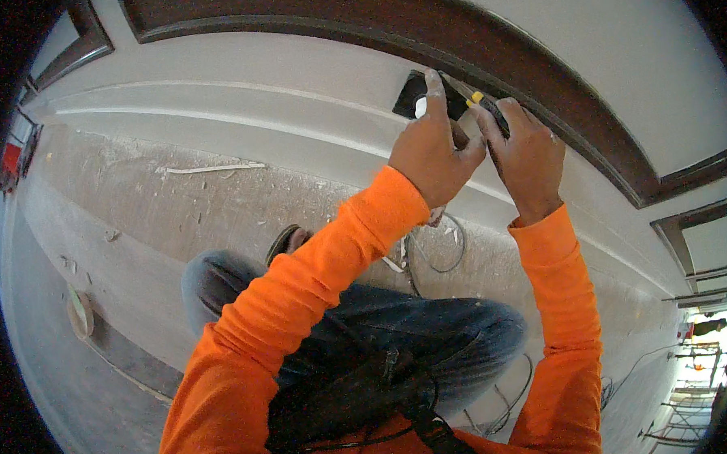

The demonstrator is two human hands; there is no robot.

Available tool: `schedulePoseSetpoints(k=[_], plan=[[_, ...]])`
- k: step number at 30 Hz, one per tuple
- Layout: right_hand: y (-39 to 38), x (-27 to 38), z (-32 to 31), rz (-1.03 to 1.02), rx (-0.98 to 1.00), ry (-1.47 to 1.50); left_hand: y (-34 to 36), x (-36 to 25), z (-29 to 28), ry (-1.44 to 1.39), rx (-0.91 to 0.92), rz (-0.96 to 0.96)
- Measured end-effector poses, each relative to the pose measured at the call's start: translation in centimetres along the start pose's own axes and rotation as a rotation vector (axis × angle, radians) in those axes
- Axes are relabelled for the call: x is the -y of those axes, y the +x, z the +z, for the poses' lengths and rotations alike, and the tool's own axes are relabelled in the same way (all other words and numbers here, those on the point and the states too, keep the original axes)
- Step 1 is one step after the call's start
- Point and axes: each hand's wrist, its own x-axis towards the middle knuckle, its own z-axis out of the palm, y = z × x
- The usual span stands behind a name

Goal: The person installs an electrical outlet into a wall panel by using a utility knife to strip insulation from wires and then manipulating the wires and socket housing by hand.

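Observation:
A black rectangular plate sits against the white wall, just below a dark brown moulding. My left hand is on this plate, its index finger stretched over the face and its thumb bent in on the right side. A small white piece shows beside the index finger. In my right hand is a screwdriver with a black and yellow handle. Its thin shaft points up and left toward the plate, and the tip is close to my left index finger. My left hand's lower fingers are hidden.
Dark brown wood moulding runs along the wall above a white baseboard. White strips and scraps litter the dusty floor. A thin cable loops beneath my hands. A roll of tape lies at the left.

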Motion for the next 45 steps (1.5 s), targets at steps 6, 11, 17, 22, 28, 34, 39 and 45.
schedulePoseSetpoints(k=[6, 11, 17, 22, 28, 34, 39, 45], plan=[[-0.8, -0.8, 0.4, -0.035, 0.02, 0.055, -0.4, -0.1, 1.8, -0.538, -0.029, 0.019], [-0.5, -0.4, 0.8, -0.029, 0.085, 0.094, -0.7, -0.6, 1.4, -0.816, -0.086, -0.056], [0.5, 1.9, 0.2, -0.088, 0.032, 0.176, -1.6, -0.5, -0.4, -1.022, -0.224, -0.024], [-0.3, 6.5, -1.7, -0.147, 0.043, 0.345, -5.9, 2.4, -3.1, -0.641, -0.648, -0.161], [-5.1, 3.3, -1.5, -0.009, 0.251, 0.393, -9.0, 4.5, -5.8, -0.588, -0.36, -0.521], [-7.4, -0.4, -3.5, 0.207, 0.42, 0.514, -6.4, 2.0, -2.0, -0.394, -0.068, -0.146], [-8.0, -2.1, -2.9, 0.179, 0.288, 0.586, -3.9, 2.3, -2.5, -0.206, -0.067, -0.191], [-4.0, -4.0, -1.0, 0.056, 0.035, 0.251, -2.4, 2.2, -1.5, -0.034, -0.111, 0.062]])
